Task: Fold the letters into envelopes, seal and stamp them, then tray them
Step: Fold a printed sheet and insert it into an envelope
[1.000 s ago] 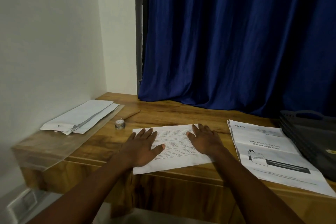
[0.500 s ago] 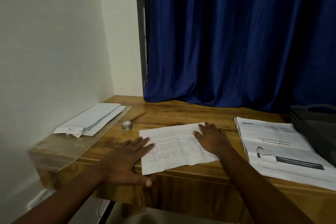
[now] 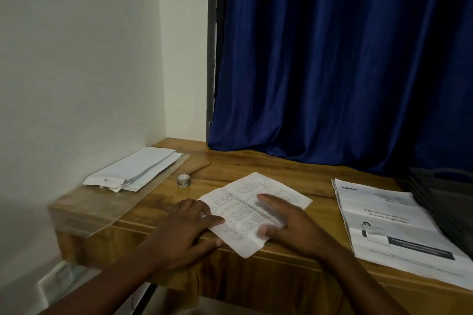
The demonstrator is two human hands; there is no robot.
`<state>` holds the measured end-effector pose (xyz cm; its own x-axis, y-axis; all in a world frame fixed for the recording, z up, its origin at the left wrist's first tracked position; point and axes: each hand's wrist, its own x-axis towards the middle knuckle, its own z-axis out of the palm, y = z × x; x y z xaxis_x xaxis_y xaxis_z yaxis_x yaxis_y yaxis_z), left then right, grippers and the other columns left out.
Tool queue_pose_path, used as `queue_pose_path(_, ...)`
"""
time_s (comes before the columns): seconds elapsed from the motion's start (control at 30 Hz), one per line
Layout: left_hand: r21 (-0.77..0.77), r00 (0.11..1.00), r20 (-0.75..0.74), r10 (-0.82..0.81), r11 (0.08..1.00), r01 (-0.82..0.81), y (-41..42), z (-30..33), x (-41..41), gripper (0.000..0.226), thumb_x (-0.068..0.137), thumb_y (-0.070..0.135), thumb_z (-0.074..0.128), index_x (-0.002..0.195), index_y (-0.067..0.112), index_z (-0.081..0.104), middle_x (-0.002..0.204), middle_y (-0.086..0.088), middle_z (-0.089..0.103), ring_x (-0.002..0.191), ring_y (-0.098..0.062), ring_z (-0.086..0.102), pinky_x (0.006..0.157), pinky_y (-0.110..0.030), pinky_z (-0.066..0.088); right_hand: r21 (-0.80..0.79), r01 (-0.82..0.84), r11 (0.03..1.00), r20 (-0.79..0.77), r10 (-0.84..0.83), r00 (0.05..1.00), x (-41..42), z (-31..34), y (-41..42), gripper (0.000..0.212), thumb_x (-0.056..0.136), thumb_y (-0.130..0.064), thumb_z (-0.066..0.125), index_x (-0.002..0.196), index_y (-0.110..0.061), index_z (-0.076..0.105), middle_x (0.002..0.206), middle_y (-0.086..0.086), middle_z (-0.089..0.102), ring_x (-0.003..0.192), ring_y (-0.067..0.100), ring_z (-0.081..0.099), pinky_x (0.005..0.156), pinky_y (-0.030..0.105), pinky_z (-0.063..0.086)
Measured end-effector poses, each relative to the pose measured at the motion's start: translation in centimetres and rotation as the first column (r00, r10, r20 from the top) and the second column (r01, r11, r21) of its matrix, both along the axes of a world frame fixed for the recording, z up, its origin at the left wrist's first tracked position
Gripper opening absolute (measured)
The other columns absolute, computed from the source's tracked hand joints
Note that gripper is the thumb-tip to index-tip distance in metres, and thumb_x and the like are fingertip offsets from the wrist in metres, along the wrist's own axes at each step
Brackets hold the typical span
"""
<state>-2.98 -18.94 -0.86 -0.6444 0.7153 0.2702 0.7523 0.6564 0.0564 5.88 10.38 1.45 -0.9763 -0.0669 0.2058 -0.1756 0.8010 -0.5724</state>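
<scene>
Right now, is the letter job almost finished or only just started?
Only just started. Nothing looks sealed or stamped yet. The left hand and right hand lie on one handwritten letter, flat on the desk. The envelopes lie by the wall, more printed sheets wait, and the dark tray sits at the right.

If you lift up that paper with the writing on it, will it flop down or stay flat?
The written letter would probably flop: it looks like one thin sheet, already creased across the middle. It is likely very light, so it may slide easily on the wooden desk, where the left hand and right hand rest on it. One corner overhangs the edge, so a push might tip it off.
</scene>
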Motion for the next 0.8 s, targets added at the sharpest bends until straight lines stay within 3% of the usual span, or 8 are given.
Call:
queue_pose_path(0.07,0.033,1.0,-0.006,0.0,0.999,0.0,0.5,-0.1,0.1,0.061,0.095,0.08,0.025,0.147,0.052,0.041,0.138,0.015,0.043,0.123,-0.001,0.031,0.101,-0.03,0.039,0.252,-0.115,0.961,0.133,0.083,0.988,1.1,-0.1,-1.3,0.11,0.064,-0.087,0.067,0.156,-0.053,0.015,0.157,-0.036,0.011,0.143,-0.009,0.008,0.124,0.031,0.012)
queue_pose_path(0.13,0.073,1.0,-0.014,-0.008,0.997,0.009,1.4,-0.2,0.4,0.059,0.096,0.078,0.025,0.143,0.049,0.047,0.13,0.017,0.046,0.114,0.002,0.033,0.094,-0.029,0.041,0.386,-0.15,0.91,0.145,0.1,0.984,1.5,-0.3,-1.6,0.116,0.065,-0.088,0.065,0.158,-0.05,0.007,0.161,-0.033,0.006,0.146,-0.008,0.001,0.124,0.03,0.003)
queue_pose_path(0.3,0.128,0.998,-0.044,-0.037,0.991,0.042,2.9,0.4,1.0,0.069,0.09,0.087,0.022,0.134,0.048,0.057,0.122,0.022,0.052,0.106,0.004,0.042,0.081,-0.028,0.043,0.417,-0.107,0.903,0.013,0.111,0.994,1.7,-1.9,0.1,0.076,0.086,-0.068,0.062,0.153,-0.052,0.029,0.162,-0.029,0.021,0.15,-0.008,0.011,0.125,0.027,0.014)
queue_pose_path(0.43,0.207,0.981,0.18,-0.071,0.978,0.033,1.7,2.3,0.0,0.087,0.066,0.097,0.052,0.143,0.058,0.042,0.139,0.037,0.035,0.125,0.008,0.036,0.099,-0.023,0.039,0.107,-0.058,0.993,0.038,0.055,0.998,2.5,-1.7,1.3,0.045,0.09,-0.059,0.065,0.133,-0.058,0.054,0.141,-0.042,0.041,0.133,-0.019,0.034,0.112,0.016,0.033)
queue_pose_path(0.57,0.419,0.807,0.544,-0.228,0.908,-0.026,-0.5,2.8,-2.3,0.1,0.054,0.081,0.081,0.142,0.066,0.036,0.152,0.027,0.043,0.139,-0.005,0.044,0.111,-0.036,0.047,-0.196,0.028,0.98,0.079,-0.013,0.997,3.5,-1.4,2.2,0.038,0.098,-0.038,0.064,0.131,-0.048,0.049,0.132,-0.037,0.049,0.11,-0.014,0.058,0.093,0.012,0.051)
queue_pose_path(0.67,0.43,0.763,0.591,-0.26,0.902,-0.025,-1.2,1.8,-3.5,0.107,0.053,0.075,0.087,0.145,0.062,0.035,0.154,0.02,0.044,0.141,-0.01,0.045,0.114,-0.042,0.046,-0.33,0.051,0.943,0.037,-0.041,0.998,3.8,-1.1,2.4,0.015,0.101,-0.028,0.06,0.112,-0.037,0.064,0.106,-0.027,0.071,0.098,-0.006,0.068,0.08,0.018,0.056)
queue_pose_path(0.73,0.412,0.776,0.589,-0.226,0.91,-0.047,-0.3,1.9,-3.2,0.102,0.054,0.074,0.087,0.142,0.061,0.037,0.145,0.03,0.047,0.132,-0.002,0.051,0.107,-0.031,0.049,-0.427,0.079,0.901,0.015,-0.08,0.997,3.7,-0.8,2.4,0.01,0.101,-0.027,0.06,0.102,-0.032,0.068,0.092,-0.015,0.076,0.083,-0.002,0.069,0.069,0.015,0.05)
queue_pose_path(0.8,0.43,0.79,0.581,-0.195,0.898,-0.094,1.1,2.5,-2.6,0.073,0.069,0.061,0.086,0.128,0.059,0.042,0.12,0.044,0.054,0.112,0.01,0.058,0.092,-0.016,0.05,-0.498,0.127,0.858,0.002,-0.146,0.989,3.5,-0.6,2.4,0.013,0.099,-0.033,0.061,0.1,-0.024,0.07,0.089,-0.003,0.074,0.075,-0.001,0.067,0.064,0.015,0.048)
